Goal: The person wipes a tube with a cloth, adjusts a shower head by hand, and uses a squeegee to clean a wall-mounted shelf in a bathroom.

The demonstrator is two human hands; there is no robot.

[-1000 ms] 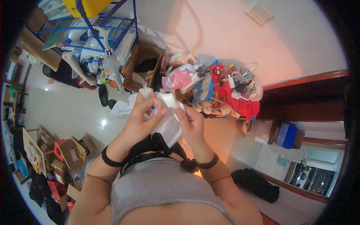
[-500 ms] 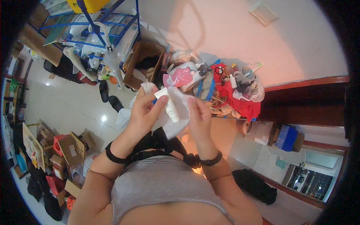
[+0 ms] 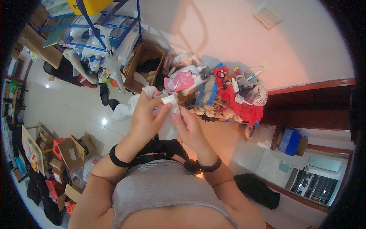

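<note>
Right hand point(image 3: 190, 129) now closer in, white tube point(image 3: 168, 100) aslant, flat end up-left.

Interior of what appears to be a home, used partly for storage. A pair of black slippers point(image 3: 104, 94) lies on the glossy, pale-tiled floor point(image 3: 72, 101), whose left edge carries stacked brown cardboard boxes point(image 3: 70, 152). A blue metal-framed rack point(image 3: 138, 23) holds bags and household oddments. Toiletries indicate daily living: a white plastic pump bottle point(image 3: 199, 79) stands left of a bright-red cloth point(image 3: 248, 112); a round white ribbed fan point(image 3: 261, 95) occupies the cloth's right edge. A square, pale switch plate point(image 3: 267, 16) marks the wall.
</note>
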